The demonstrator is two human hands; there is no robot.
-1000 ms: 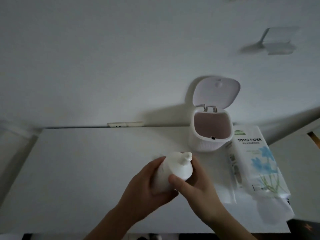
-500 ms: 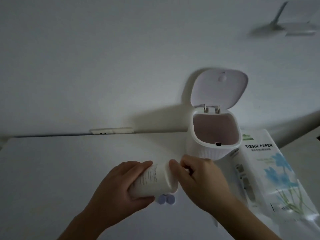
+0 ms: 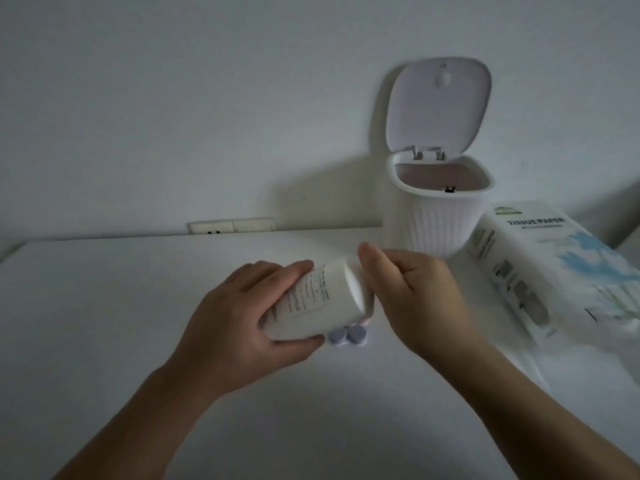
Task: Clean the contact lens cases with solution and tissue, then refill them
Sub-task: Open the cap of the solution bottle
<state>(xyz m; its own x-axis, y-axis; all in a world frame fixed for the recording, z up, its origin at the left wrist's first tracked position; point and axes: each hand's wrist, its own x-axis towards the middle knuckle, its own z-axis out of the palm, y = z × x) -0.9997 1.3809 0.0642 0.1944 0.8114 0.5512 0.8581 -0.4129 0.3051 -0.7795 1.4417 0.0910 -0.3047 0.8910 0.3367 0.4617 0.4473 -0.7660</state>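
Head view looks down on a white flat desk point(image 3: 104, 323), with 2 forearms reaching in from the near edge. Left hand point(image 3: 242, 317) grips a white plastic solution bottle point(image 3: 318, 303), fingers curled over its printed label and thumb under it; the bottle is tipped over, its flat base turned toward the camera and its nozzle end hidden. Just beneath the bottle, resting on the desk, lies a small pale purple contact lens case point(image 3: 346, 336) with 2 round wells side by side, partly covered by the bottle. Right hand point(image 3: 415, 299) sits just right of the bottle's base with fingers curled in and thumb raised; whether it pinches something small I cannot tell. Farther right lies a white plastic pack of tissue paper point(image 3: 554, 268) printed with blue flowers, blurred. Beyond the hands, near the far edge of the desk, stands a white ribbed plastic mini bin point(image 3: 436, 220), its hinged lid point(image 3: 440, 109) standing upright. At the far left, a white wall socket point(image 3: 230, 225) sits on the pale wall.
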